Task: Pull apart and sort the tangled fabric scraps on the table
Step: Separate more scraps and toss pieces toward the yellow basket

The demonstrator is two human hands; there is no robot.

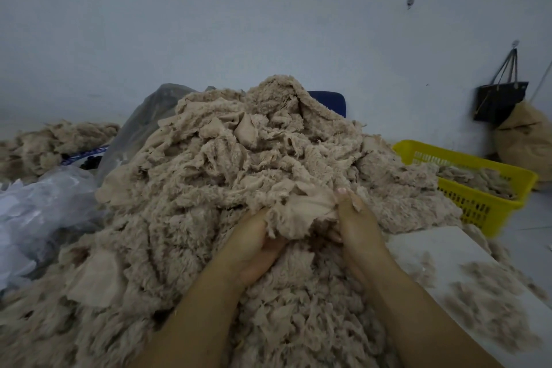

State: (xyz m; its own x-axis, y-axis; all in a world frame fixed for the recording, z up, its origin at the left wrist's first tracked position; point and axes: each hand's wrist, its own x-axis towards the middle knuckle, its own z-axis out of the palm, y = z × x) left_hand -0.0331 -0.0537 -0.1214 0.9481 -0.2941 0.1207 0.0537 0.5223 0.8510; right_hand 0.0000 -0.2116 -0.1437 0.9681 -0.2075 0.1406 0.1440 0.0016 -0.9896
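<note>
Backdrop: pale wall (268,24), table (433,245) buried under our heap of beige fleece scraps (209,173).
Grip: our left hand (254,245) cups and our right hand (358,218) pinches one smooth-backed scrap (301,209) at the heap's near face.
Risk: we judge a hard tug drags tangled neighbours down, spilling off the table beside the yellow basket (478,206).

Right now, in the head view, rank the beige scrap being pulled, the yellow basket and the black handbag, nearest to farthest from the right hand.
1. the beige scrap, pinched in the right hand.
2. the yellow basket, off to the right.
3. the black handbag, hanging on the far wall.
</note>
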